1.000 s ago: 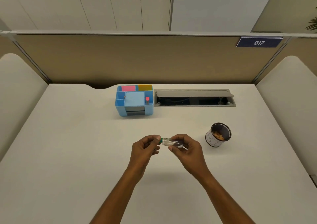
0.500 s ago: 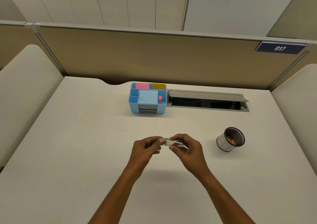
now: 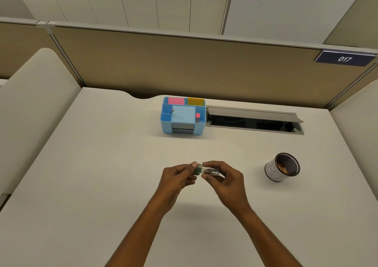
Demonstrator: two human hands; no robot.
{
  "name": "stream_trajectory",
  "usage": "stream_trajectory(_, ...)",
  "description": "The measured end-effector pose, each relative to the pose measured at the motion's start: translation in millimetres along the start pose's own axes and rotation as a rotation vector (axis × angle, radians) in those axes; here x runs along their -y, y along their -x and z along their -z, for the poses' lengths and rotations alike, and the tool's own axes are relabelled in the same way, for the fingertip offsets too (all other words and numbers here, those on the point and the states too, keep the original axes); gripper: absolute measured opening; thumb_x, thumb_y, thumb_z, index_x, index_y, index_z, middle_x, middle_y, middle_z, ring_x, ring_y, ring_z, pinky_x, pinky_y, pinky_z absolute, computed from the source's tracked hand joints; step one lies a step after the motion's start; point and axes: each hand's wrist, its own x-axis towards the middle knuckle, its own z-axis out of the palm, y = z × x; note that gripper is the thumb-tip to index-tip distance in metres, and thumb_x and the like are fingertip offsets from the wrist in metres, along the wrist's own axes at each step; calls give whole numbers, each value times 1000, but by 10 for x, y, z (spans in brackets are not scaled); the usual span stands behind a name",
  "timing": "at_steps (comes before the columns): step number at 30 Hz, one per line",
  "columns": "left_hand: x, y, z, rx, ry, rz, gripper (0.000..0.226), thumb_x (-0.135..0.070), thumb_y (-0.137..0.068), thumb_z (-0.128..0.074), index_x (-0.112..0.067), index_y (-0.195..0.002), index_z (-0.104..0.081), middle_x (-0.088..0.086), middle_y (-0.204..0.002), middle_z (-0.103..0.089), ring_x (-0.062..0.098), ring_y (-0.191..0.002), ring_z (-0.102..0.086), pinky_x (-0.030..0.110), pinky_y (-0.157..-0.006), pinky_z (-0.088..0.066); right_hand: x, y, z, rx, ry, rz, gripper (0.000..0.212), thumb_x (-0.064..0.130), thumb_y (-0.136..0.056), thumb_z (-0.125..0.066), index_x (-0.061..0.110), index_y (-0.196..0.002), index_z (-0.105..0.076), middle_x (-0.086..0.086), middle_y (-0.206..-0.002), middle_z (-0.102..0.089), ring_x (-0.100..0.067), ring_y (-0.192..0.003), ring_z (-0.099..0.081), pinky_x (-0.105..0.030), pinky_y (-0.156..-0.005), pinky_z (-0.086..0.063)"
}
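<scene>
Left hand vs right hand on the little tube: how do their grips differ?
The left hand pinches the green cap end of the tube; the right hand holds the clear body. The left hand is farther from the cup; the right hand is nearer it. Shared: both grip with curled fingertips, with the tube roughly level above the desk.

Office cubicle: partition, numbered sign, desk.

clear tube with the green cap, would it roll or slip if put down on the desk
Probably rolls: the clear tube looks round and the desk is smooth and flat. Likely light, since the left hand and right hand hold it by fingertips alone. Its glossy wall may be slippery.
</scene>
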Motion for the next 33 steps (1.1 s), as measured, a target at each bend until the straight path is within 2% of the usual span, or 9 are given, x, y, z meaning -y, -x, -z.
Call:
stream_trajectory(5,-47,-20,95,42,44,17,36,-45,-76,-79,-18,-99,-84,8,-94,-82,16,-82,-73,25,-77,-58,9,-33,-75,-14,48,16,31,5,-81,-85,14,-109,-78,8,-102,-81,-12,-97,-77,-19,-83,-61)
stream_trajectory(12,-101,-56,225,84,37,0,38,-43,-75,-80,-16,-101,-84,6,-90,-81,13,-80,-72,24,-76,-58,38,-101,-161,11,22,-66,34,6,-78,-87,15,-110,-80,11,-100,-82,-10,-92,-79,-16,-80,-60)
stream_trajectory(17,-144,-95,324,149,14,-37,40,-46,-75,-80,-16,-101,-84,7,-89,-80,13,-78,-69,27,-78,-59,119,-161,-210,48,1,-102,33,5,-78,-86,17,-108,-80,3,-98,-83,-17,-82,-81,-25,-78,-64)
stream_trajectory(19,-167,-113,348,160,-10,-46,42,-47,-75,-79,-15,-101,-84,8,-89,-80,14,-78,-69,27,-76,-59,149,-181,-216,66,1,-99,33,4,-79,-85,18,-109,-79,3,-97,-83,-17,-81,-81,-23,-76,-64)
stream_trajectory(26,-200,-205,377,149,-31,-40,43,-47,-75,-79,-14,-100,-84,10,-84,-80,14,-71,-67,26,-69,-57,136,-248,-281,66,56,-67,33,5,-82,-83,9,-114,-78,-3,-101,-82,-14,-81,-81,-24,-77,-65)
stream_trajectory(30,-232,-301,394,124,-54,-53,39,-46,-75,-79,-16,-100,-84,9,-87,-81,14,-73,-69,25,-70,-58,125,-358,-290,90,70,-64,31,7,-82,-83,18,-111,-79,5,-100,-82,-12,-85,-80,-22,-79,-63)
stream_trajectory(33,-191,-362,383,31,-8,-70,34,-45,-73,-81,-23,-100,-84,8,-92,-82,19,-80,-75,25,-72,-60,93,-466,-314,108,119,-71,36,10,-83,-83,21,-116,-76,9,-109,-79,-7,-97,-76,-21,-87,-62)
